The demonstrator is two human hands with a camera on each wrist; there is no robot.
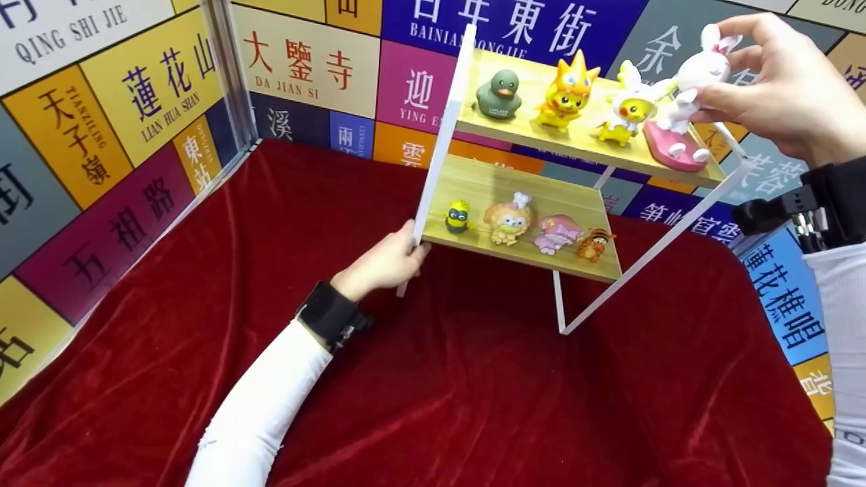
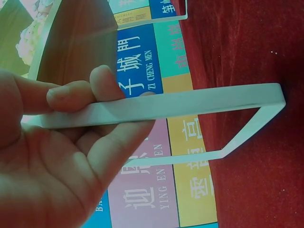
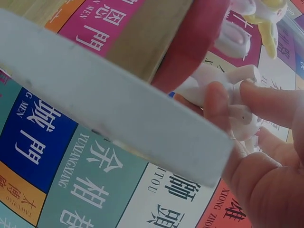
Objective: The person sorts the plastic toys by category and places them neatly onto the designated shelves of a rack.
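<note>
My left hand (image 1: 385, 262) grips the left white metal post (image 2: 204, 100) of a two-tier shelf, fingers and thumb around it. At the upper right end, my right hand (image 1: 788, 84) pinches a white rabbit figurine (image 1: 703, 73) between thumb and fingers. Its pink base (image 1: 666, 147), with white feet on it, sits on the upper wooden board (image 1: 528, 132). Left of the rabbit on that board stand a green duck (image 1: 499, 96), a yellow figure in an orange spiky hood (image 1: 567, 95) and a yellow figure in a white hood (image 1: 629, 108).
The lower board (image 1: 473, 177) bears a minion figure (image 1: 458, 218), a chef-hatted figure (image 1: 511, 222), a pink-hatted figure (image 1: 557, 233) and a tiger figure (image 1: 595, 245). Red velvet cloth (image 1: 440, 392) lies underneath. Colourful panels with Chinese lettering (image 1: 311, 64) stand behind.
</note>
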